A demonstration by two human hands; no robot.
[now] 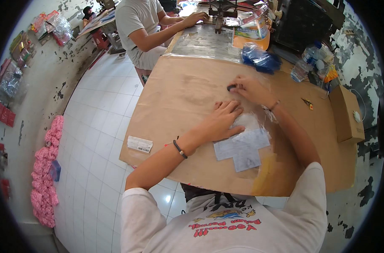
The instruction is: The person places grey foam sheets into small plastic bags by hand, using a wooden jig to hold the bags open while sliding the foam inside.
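My left hand (220, 121) lies palm down on the brown-covered table (179, 101), fingers spread. Under and beside its fingertips is a piece of clear plastic film (250, 122). Farther off and to the right, my right hand (253, 90) pinches a small dark, rounded object (231, 87); its exact kind is too small to make out. Nearer me, just right of my left thumb, a grey-white T-shaped piece (246, 151) lies flat. Crumpled clear film (269, 114) sits below my right wrist.
A white label (139, 144) lies at the left. Small yellow-handled snips (309, 103), a cardboard box (346, 114) and plastic bottles (303, 67) are to the right. A blue plastic-wrapped bundle (260, 58) lies ahead. Another person (137, 29) works at a machine (219, 17) beyond.
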